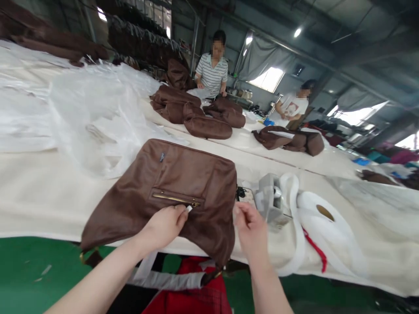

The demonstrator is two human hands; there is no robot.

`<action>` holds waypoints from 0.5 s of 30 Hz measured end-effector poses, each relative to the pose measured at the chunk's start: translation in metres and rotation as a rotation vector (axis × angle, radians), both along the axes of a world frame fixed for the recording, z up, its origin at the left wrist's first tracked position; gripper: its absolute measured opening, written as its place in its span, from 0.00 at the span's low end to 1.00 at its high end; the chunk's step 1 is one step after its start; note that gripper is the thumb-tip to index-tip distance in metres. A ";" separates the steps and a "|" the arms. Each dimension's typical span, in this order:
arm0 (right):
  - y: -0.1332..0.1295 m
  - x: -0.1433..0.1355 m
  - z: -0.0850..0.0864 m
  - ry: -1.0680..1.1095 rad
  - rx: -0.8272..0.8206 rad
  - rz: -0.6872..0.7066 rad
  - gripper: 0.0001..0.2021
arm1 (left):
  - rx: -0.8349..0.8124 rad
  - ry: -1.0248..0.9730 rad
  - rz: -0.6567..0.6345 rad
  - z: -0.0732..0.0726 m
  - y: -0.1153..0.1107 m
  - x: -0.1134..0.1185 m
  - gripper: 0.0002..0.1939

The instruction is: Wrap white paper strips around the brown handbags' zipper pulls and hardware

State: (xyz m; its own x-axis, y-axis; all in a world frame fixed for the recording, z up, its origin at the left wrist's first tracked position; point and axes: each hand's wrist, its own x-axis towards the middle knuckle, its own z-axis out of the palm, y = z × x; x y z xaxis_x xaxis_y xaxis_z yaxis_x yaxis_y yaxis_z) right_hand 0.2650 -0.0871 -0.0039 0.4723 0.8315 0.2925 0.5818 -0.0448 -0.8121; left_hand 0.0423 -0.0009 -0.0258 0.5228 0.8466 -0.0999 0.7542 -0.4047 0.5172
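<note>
A brown leather-look bag [183, 165] lies flat across the near side of the table, its gold zipper [173, 198] facing up. Over the bag, just below the zipper pull, my left hand [166, 226] is closed in a pinch. A small white piece [189, 209], perhaps paper or tape, sticks out between its thumb and finger. My right hand [251, 224] is at the bag's right edge with fingers curled together; what is in them, if anything, cannot be made out. A grey-wrapped strap [173, 280] hangs below the bag at the table's front edge.
Right of the bag are a phone [247, 196], a grey tape dispenser [271, 198], a roll of white tape [327, 226] and a red strip [316, 250]. Clear plastic bags [94, 113] lie left. More brown bags [209, 126] and two people [212, 72] are across the table.
</note>
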 end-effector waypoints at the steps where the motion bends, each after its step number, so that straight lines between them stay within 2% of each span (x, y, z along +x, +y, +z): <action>1: -0.007 0.024 0.007 -0.155 0.086 -0.146 0.13 | -0.036 -0.052 -0.002 -0.001 0.003 -0.001 0.13; 2: -0.013 0.048 0.013 -0.298 0.141 -0.290 0.14 | -0.066 -0.107 -0.007 -0.001 0.005 -0.003 0.13; 4: -0.022 0.096 0.021 -0.495 0.078 -0.469 0.17 | -0.110 -0.196 -0.017 -0.001 0.007 -0.006 0.12; 6: -0.029 0.135 0.021 -0.517 -0.125 -0.479 0.20 | -0.130 -0.244 -0.021 -0.001 0.008 -0.007 0.12; 8: -0.032 0.161 0.015 -0.362 -0.281 -0.425 0.20 | -0.136 -0.262 -0.021 -0.001 0.008 -0.007 0.12; 10: -0.034 0.171 0.007 -0.137 -0.283 -0.408 0.19 | -0.135 -0.266 -0.020 -0.001 0.008 -0.007 0.12; 15: -0.035 0.160 -0.004 0.311 -0.018 -0.416 0.18 | -0.141 -0.271 -0.018 -0.001 0.007 -0.007 0.12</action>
